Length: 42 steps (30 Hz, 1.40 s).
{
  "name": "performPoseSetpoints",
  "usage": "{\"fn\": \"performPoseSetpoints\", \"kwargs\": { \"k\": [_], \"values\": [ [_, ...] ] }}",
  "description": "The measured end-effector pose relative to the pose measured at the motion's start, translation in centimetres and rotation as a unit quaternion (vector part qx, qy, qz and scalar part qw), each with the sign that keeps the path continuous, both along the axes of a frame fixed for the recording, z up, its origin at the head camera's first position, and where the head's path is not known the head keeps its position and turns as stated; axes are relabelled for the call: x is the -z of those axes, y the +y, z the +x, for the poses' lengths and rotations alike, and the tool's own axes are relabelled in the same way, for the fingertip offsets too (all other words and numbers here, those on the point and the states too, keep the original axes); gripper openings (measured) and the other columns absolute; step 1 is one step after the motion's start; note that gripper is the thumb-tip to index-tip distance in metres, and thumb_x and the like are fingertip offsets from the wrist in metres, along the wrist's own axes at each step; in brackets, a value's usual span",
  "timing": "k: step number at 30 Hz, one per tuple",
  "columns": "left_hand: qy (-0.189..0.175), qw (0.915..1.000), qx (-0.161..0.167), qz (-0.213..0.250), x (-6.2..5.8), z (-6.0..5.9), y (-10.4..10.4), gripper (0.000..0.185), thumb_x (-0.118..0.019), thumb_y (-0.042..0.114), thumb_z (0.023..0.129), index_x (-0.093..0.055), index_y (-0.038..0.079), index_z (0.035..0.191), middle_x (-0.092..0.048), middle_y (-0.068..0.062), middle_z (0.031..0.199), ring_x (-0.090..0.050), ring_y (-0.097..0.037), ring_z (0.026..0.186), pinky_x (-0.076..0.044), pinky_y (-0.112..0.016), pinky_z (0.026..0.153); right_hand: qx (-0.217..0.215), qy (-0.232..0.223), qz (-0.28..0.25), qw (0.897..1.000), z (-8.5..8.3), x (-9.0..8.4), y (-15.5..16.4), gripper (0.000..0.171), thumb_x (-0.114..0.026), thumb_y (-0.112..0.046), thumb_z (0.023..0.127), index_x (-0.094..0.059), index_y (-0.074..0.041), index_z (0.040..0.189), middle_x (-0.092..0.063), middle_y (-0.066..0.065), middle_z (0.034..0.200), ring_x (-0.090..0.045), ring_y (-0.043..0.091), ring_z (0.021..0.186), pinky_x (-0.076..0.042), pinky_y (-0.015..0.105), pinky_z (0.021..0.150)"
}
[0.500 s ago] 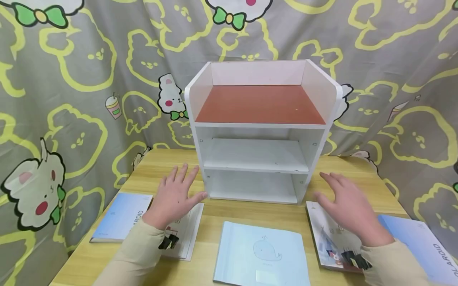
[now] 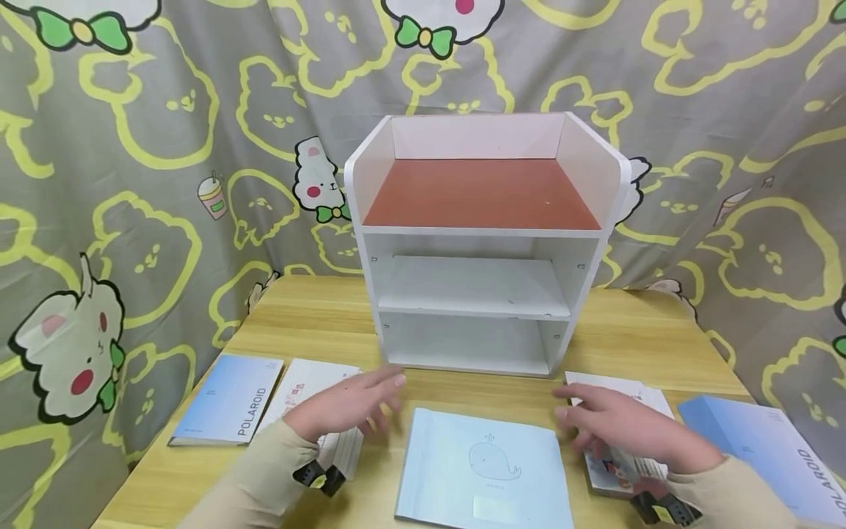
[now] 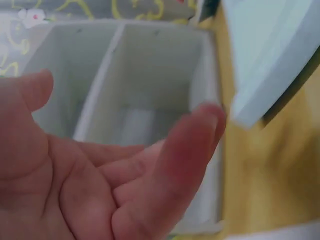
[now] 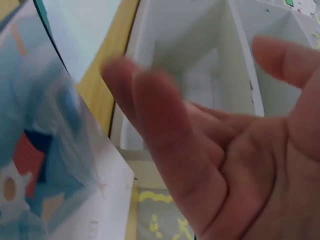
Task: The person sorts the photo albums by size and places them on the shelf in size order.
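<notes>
A light blue book (image 2: 439, 470) with a whale drawing lies flat on the table between the two hands. My left hand (image 2: 350, 404), fingers loosely bent and holding nothing, hovers between that book and a white book (image 2: 311, 382) that it partly covers. On the other side my right hand (image 2: 628, 422) hangs over another white book (image 2: 595, 481) with a coloured picture, its fingers relaxed around nothing. In the left wrist view the left palm (image 3: 75, 190) faces the camera; the right wrist view shows the right palm (image 4: 255, 175) likewise unloaded.
A white shelf unit (image 2: 472, 234) with a red-brown top board stands behind the books. Blue POLAROID books lie at the far left (image 2: 225, 400) and far right (image 2: 760, 441) of the wooden table (image 2: 317, 316). A patterned grey curtain (image 2: 251, 110) hangs behind and at the sides.
Both hands have turned and moved inward, toward the whale book, from a spread pose beside the shelf unit. More of the left white book shows. The books and shelf unit stay put.
</notes>
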<state>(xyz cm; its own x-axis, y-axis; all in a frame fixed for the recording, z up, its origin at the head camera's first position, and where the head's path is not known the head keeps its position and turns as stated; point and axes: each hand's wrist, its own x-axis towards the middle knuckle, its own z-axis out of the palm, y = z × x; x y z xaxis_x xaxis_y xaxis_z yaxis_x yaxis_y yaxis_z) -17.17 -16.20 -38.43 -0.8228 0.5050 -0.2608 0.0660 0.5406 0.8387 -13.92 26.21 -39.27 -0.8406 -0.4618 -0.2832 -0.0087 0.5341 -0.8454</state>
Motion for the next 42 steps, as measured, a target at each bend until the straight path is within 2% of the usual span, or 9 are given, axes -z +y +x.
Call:
{"fn": "performPoseSetpoints", "kwargs": {
  "k": [3,6,10,16,19,23,31,37,42],
  "values": [
    [-0.065,0.9973,0.029,0.016,1.4,0.0,0.7,0.073,-0.041,0.06,0.104,-0.039,0.008,0.154,-0.069,-0.014,0.104,-0.071,-0.035,0.078,-0.06,-0.048,0.065,-0.025,-0.043,0.003,0.999,0.0,0.8,-0.5,0.066,-0.052,-0.036,0.106,-0.036,0.013,0.148,-0.068,0.013,0.106,-0.069,0.034,0.076,-0.057,0.041,0.057],
    [-0.085,0.9954,0.044,0.01,2.5,0.0,1.2,0.069,-0.041,0.059,0.104,-0.044,0.007,0.15,-0.068,-0.013,0.099,-0.071,-0.034,0.074,-0.06,-0.047,0.062,-0.043,-0.043,0.01,0.998,0.1,1.3,-1.1,0.062,-0.053,-0.037,0.106,-0.044,0.013,0.142,-0.07,0.011,0.095,-0.069,0.034,0.071,-0.056,0.04,0.054],
    [-0.086,0.9955,0.039,0.008,3.1,0.2,1.4,0.067,-0.044,0.054,0.105,-0.045,0.003,0.148,-0.065,-0.013,0.102,-0.071,-0.033,0.074,-0.06,-0.046,0.061,-0.051,0.001,0.034,0.998,0.4,1.4,-1.7,0.055,-0.051,-0.036,0.107,-0.052,0.011,0.136,-0.07,0.01,0.088,-0.067,0.028,0.074,-0.056,0.041,0.061],
    [-0.099,0.9945,0.027,0.023,3.3,0.5,1.6,0.074,-0.049,0.05,0.104,-0.034,-0.003,0.153,-0.065,-0.014,0.107,-0.071,-0.032,0.079,-0.06,-0.045,0.064,-0.049,0.058,0.128,0.989,1.2,1.4,-2.5,0.055,-0.057,-0.045,0.102,-0.06,0.0,0.134,-0.07,0.006,0.112,-0.068,0.027,0.094,-0.052,0.048,0.082],
    [-0.093,0.9951,0.021,0.025,3.5,0.5,1.6,0.074,-0.049,0.051,0.104,-0.035,-0.003,0.153,-0.067,-0.013,0.11,-0.071,-0.032,0.079,-0.06,-0.044,0.067,-0.066,0.081,0.138,0.985,1.3,1.2,-3.0,0.054,-0.057,-0.047,0.102,-0.061,-0.004,0.135,-0.067,0.007,0.124,-0.062,0.033,0.116,-0.05,0.054,0.093],
    [-0.076,0.9967,0.006,0.027,3.6,0.0,1.8,0.075,-0.05,0.051,0.104,-0.037,-0.004,0.153,-0.067,-0.013,0.108,-0.069,-0.029,0.086,-0.06,-0.041,0.075,-0.058,0.107,0.112,0.986,0.9,1.1,-3.5,0.056,-0.053,-0.045,0.104,-0.059,-0.001,0.138,-0.063,0.013,0.134,-0.057,0.039,0.125,-0.047,0.058,0.098],
    [-0.029,0.9994,0.0,-0.019,3.9,-0.9,2.3,0.072,-0.052,0.049,0.103,-0.042,-0.006,0.149,-0.067,-0.009,0.094,-0.067,-0.023,0.089,-0.057,-0.044,0.085,0.009,0.11,0.127,0.986,1.2,1.1,-3.9,0.065,-0.058,-0.048,0.101,-0.053,0.001,0.143,-0.058,0.018,0.14,-0.055,0.04,0.127,-0.046,0.059,0.1],
    [-0.055,0.9984,-0.001,-0.008,4.2,-0.8,2.1,0.064,-0.055,0.045,0.103,-0.048,-0.007,0.142,-0.065,-0.013,0.09,-0.067,-0.027,0.083,-0.059,-0.041,0.073,-0.065,0.096,0.126,0.985,3.4,0.7,-3.4,0.064,-0.057,-0.047,0.102,-0.049,-0.002,0.148,-0.058,0.015,0.141,-0.064,0.03,0.116,-0.052,0.048,0.094],
    [-0.067,0.9977,-0.004,-0.001,4.5,-1.1,2.1,0.065,-0.054,0.043,0.104,-0.047,-0.007,0.145,-0.064,-0.014,0.09,-0.066,-0.026,0.082,-0.06,-0.04,0.072,-0.086,0.102,0.112,0.985,3.0,1.1,-4.2,0.063,-0.056,-0.047,0.103,-0.05,-0.003,0.147,-0.062,0.011,0.134,-0.067,0.023,0.108,-0.054,0.041,0.09]
  ]
}}
